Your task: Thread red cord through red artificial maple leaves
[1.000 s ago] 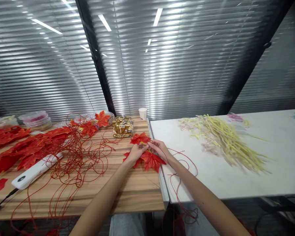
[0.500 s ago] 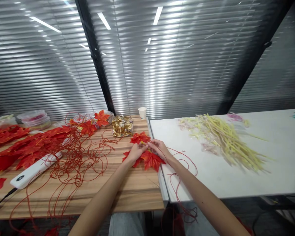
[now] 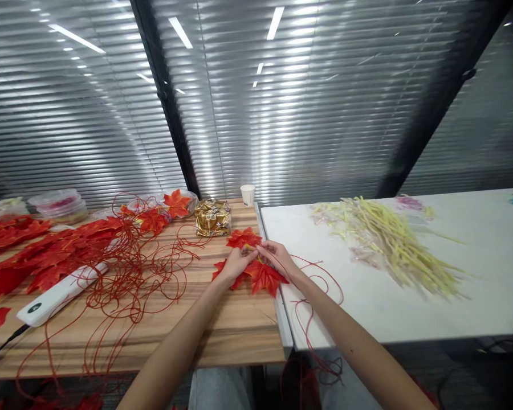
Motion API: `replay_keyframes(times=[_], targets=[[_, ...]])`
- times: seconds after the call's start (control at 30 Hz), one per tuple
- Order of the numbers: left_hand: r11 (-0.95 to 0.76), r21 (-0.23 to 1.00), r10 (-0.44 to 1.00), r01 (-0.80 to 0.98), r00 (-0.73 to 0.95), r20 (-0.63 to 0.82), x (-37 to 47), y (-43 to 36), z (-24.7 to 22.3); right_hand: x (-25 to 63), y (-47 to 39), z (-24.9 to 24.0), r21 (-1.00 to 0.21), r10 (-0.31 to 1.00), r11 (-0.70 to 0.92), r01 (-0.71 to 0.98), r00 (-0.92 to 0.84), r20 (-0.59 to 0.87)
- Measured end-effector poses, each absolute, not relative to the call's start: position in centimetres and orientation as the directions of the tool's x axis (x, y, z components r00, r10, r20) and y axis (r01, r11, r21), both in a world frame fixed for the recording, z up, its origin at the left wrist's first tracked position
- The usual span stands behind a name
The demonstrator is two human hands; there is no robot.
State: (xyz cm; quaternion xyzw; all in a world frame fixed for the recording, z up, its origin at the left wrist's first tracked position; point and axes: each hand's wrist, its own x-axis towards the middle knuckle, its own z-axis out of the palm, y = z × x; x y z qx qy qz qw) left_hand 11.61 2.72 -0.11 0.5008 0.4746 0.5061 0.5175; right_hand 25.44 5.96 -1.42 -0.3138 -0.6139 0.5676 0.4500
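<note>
My left hand (image 3: 238, 263) and my right hand (image 3: 277, 257) meet over several red artificial maple leaves (image 3: 265, 277) at the right edge of the wooden table. The left fingers pinch a leaf's yellowish stem (image 3: 248, 247). Pressed close beside them, the right fingers are closed on a thin red cord (image 3: 277, 260). From the right hand the cord trails over the white table in loops (image 3: 325, 277) and hangs past the front edge. How cord and stem meet is too small to make out.
Left lies a large tangle of red cord (image 3: 130, 267), partly over a white power strip (image 3: 62, 293) and red leaves (image 3: 74, 247). Behind are a gold package (image 3: 212, 218) and a paper cup (image 3: 248, 195). Yellow strips (image 3: 393, 245) lie on the white table (image 3: 367, 316).
Both hands stay over the leaves in nearly the same pinch. Only very small finger movement shows, and the view has shifted slightly.
</note>
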Motion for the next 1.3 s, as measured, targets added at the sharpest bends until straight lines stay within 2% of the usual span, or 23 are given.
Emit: replay_keyframes(times=[0.63, 1.3], targets=[[-0.071, 0.997, 0.995, 0.035, 0.076, 0.068, 11.3, 3.2, -0.7, 25.4, 6.7, -2.7, -0.969, 0.881, 0.143, -0.201, -0.421, 0.217], [-0.094, 0.991, 0.993, 0.098, 0.080, 0.087, 11.3, 3.3, -1.0, 25.3, 6.9, -2.9, -0.973, 0.886, 0.160, -0.169, -0.411, 0.217]])
